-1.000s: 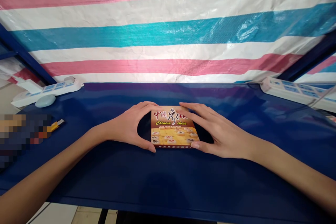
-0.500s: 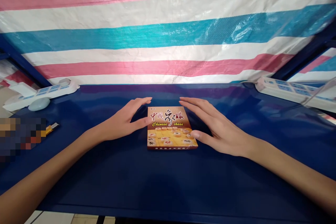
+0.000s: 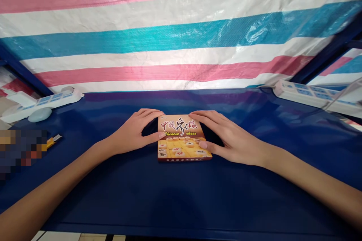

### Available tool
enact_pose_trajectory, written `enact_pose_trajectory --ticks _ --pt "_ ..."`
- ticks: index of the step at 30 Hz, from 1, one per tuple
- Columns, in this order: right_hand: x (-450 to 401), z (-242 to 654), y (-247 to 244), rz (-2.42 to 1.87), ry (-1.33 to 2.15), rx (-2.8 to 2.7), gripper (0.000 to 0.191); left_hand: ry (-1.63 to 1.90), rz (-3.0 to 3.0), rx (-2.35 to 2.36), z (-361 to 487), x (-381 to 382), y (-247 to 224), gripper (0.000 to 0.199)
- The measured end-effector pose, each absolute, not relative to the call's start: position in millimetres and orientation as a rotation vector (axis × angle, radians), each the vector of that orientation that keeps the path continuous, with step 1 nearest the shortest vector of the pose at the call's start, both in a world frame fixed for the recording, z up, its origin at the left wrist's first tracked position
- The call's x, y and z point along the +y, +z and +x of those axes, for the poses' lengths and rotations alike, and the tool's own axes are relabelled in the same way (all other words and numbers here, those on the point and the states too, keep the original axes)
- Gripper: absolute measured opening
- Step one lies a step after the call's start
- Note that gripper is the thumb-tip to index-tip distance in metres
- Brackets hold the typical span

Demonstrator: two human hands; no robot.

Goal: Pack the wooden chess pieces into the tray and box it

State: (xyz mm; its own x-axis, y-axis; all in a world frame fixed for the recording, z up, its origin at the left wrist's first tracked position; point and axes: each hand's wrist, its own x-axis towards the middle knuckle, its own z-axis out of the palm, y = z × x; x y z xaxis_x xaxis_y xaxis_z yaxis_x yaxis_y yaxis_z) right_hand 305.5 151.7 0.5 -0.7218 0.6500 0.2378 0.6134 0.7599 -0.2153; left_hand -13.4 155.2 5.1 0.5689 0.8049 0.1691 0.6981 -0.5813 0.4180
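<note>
A flat Chinese chess box (image 3: 183,147) lies face up on the dark blue table (image 3: 175,199), its cover printed with round game pieces. My left hand (image 3: 137,131) grips its left side, the thumb on the cover's edge and the fingertips at the far left corner. On the opposite side, my right hand (image 3: 229,135) holds the box with the thumb on the cover and the fingertips along the far edge. Gaps show between each palm and the box's sides. The undersides of the fingertips are hidden.
White power strips stand at the back left (image 3: 51,99) and back right (image 3: 308,96). A pale rounded object (image 3: 40,114) and a yellow utility knife (image 3: 53,141) lie at the left, beside a pixelated patch. Behind the table hangs a striped plastic sheet (image 3: 169,37).
Both hands have moved inward onto the box. Their fingertips, held apart from its far edge before, now meet it, and both thumbs rest on the cover. The box stays in place.
</note>
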Motion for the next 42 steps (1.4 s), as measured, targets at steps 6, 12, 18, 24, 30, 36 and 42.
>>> enact_pose_trajectory --ticks 6,12,18,24,30,36,42 --pt "151 306 2 -0.994 0.165 -2.671 0.069 0.484 2.546 1.22 -14 153 5 0.053" --pt "151 307 2 -0.991 0.156 -2.678 0.068 0.478 2.579 1.209 -14 154 4 0.054" --pt "151 307 0 -1.008 0.142 -2.68 0.07 0.454 2.57 1.23 -14 153 4 0.056" --pt "151 310 3 -1.043 0.299 -2.646 0.07 0.375 2.461 1.25 -23 154 3 0.078" --pt "161 322 9 -1.225 0.443 -2.533 0.062 0.253 2.432 1.234 -31 159 8 0.123" --pt "164 334 14 -1.151 0.553 -2.677 0.099 0.256 2.502 1.145 -33 155 11 0.129" --pt "158 327 7 -1.221 0.511 -2.647 0.121 0.315 2.527 1.153 -30 155 4 0.125"
